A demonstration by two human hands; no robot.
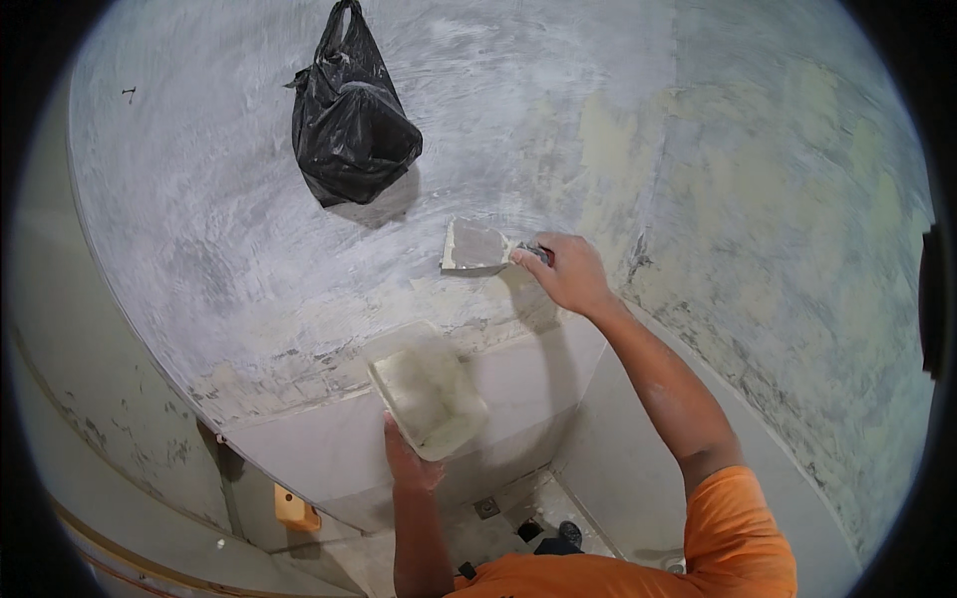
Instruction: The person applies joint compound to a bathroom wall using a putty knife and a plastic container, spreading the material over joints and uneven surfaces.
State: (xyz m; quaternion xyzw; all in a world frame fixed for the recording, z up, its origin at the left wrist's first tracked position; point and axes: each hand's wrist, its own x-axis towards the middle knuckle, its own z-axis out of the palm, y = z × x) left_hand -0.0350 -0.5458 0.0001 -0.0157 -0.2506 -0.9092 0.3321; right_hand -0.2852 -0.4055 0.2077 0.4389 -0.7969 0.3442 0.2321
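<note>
My right hand (pixel 570 271) is closed round the dark handle of a putty knife (pixel 477 245). Its wide, pale-smeared blade lies at or close against the plastered wall (pixel 478 130); whether it touches I cannot tell. In my left hand (pixel 409 460) is a shallow rectangular plastic tub (pixel 427 394), tilted, below and left of the blade. Pale residue coats the tub, and its upper end looks blurred. My left fingers are partly hidden behind it.
A black plastic bag (pixel 356 140) hangs on the wall above the blade. The patchy side wall (pixel 768 229) meets it at a corner on the right. Smooth pale panels (pixel 299 453) run below the plaster. An orange-yellow object (pixel 296 508) is at lower left, and a floor drain (pixel 485 508) below.
</note>
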